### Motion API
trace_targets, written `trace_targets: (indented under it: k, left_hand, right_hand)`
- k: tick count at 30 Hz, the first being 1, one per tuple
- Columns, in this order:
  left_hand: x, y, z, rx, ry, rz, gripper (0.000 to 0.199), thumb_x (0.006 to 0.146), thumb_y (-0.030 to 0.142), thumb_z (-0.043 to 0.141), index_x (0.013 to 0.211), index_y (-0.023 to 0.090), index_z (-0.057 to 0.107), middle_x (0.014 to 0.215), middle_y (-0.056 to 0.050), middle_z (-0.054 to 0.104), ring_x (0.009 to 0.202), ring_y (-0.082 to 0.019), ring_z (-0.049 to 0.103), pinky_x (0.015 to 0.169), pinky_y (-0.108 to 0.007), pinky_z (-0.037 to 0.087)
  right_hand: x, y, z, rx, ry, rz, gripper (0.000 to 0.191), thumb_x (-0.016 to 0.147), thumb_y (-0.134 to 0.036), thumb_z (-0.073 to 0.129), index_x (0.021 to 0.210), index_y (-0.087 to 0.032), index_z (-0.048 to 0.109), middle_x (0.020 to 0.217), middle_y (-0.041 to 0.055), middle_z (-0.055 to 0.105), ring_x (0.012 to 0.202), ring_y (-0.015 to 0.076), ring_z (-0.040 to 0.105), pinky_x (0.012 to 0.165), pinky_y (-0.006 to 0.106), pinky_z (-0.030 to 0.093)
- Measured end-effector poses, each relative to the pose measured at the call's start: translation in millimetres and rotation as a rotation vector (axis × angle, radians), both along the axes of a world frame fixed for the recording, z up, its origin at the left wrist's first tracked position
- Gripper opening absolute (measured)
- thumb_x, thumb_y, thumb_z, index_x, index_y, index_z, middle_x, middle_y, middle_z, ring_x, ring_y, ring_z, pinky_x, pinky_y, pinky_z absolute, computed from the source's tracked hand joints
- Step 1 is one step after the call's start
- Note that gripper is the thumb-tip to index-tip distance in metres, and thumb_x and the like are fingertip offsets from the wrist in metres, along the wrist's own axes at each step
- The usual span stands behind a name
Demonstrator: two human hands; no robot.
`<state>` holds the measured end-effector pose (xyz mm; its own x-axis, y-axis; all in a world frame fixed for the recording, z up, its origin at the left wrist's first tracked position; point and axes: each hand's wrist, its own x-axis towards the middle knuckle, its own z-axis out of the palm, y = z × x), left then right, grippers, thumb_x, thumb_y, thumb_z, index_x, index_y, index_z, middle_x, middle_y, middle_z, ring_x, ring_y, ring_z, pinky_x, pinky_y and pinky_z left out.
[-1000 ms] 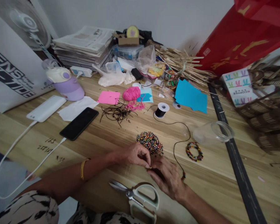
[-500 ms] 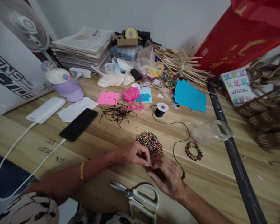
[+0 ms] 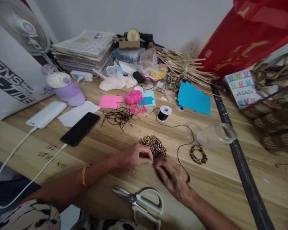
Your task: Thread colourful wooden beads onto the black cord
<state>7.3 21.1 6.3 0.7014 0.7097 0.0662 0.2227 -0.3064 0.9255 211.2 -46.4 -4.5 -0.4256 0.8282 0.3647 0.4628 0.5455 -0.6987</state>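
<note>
Near the front of the heap of small coloured beads [image 3: 153, 145], my left hand [image 3: 137, 156] pinches thumb and forefinger together on something too small to name. My right hand [image 3: 171, 177] is just to its right, fingers curled in. The black cord [image 3: 179, 148] winds from its spool [image 3: 165, 113] down to a few threaded beads [image 3: 188, 179] beside my right hand, then is hidden under it; that hand appears to grip its end. Bead bracelets [image 3: 198, 154] lie further right. Scissors [image 3: 136, 199] with pale handles rest below my hands, blades slightly apart.
A clear jar [image 3: 216, 134] lies on its side at right. Cut black cords [image 3: 120, 117], pink yarn [image 3: 133, 96] and blue paper [image 3: 194, 98] are further back. A phone [image 3: 81, 128] with a charging cable lies left, near a purple bottle [image 3: 68, 91].
My hands have parted slightly: the left fingertips have moved up and left, away from the right fingertips. The view has shifted a little. Scissors and bead heap stay in place.
</note>
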Motion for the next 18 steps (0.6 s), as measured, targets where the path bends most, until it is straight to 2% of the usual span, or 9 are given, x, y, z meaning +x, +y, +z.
trace_targets:
  k: [3, 5, 12, 18]
  left_hand:
    - [-2, 3, 2.1, 0.097, 0.014, 0.093, 0.011, 0.079, 0.021, 0.064, 0.073, 0.012, 0.068, 0.075, -0.005, 0.07, 0.07, -0.013, 0.061, 0.069, -0.022, 0.046]
    - [-4, 5, 2.2, 0.15, 0.034, 0.101, 0.011, 0.079, 0.021, 0.063, 0.073, 0.012, 0.068, 0.075, -0.005, 0.069, 0.071, -0.013, 0.061, 0.07, -0.022, 0.046]
    - [-9, 4, -6.7, 0.402, 0.24, -0.061, 0.013, 0.086, 0.015, 0.056, 0.08, 0.013, 0.067, 0.082, -0.006, 0.067, 0.078, -0.015, 0.06, 0.075, -0.024, 0.043]
    - [-10, 1, -17.8, 0.546, 0.346, -0.101, 0.016, 0.091, 0.02, 0.051, 0.087, 0.015, 0.065, 0.087, -0.005, 0.064, 0.084, -0.016, 0.057, 0.079, -0.025, 0.04]
  right_hand:
    - [0, 1, -0.1, -0.041, 0.024, -0.053, 0.016, 0.095, -0.019, 0.043, 0.084, -0.02, 0.055, 0.076, 0.0035, 0.058, 0.07, 0.0161, 0.055, 0.064, 0.027, 0.046]
    - [0, 1, -0.1, -0.067, 0.043, -0.076, 0.017, 0.095, -0.02, 0.043, 0.082, -0.021, 0.054, 0.074, 0.0025, 0.057, 0.067, 0.0158, 0.054, 0.062, 0.027, 0.045]
    - [-2, 3, -0.1, -0.17, 0.077, -0.135, 0.018, 0.093, -0.023, 0.047, 0.076, -0.019, 0.052, 0.066, -0.0004, 0.054, 0.059, 0.0121, 0.051, 0.055, 0.022, 0.041]
    - [-3, 4, -1.3, -0.148, 0.071, -0.12, 0.018, 0.093, -0.023, 0.047, 0.077, -0.018, 0.053, 0.067, 0.0006, 0.056, 0.06, 0.0121, 0.052, 0.056, 0.022, 0.042]
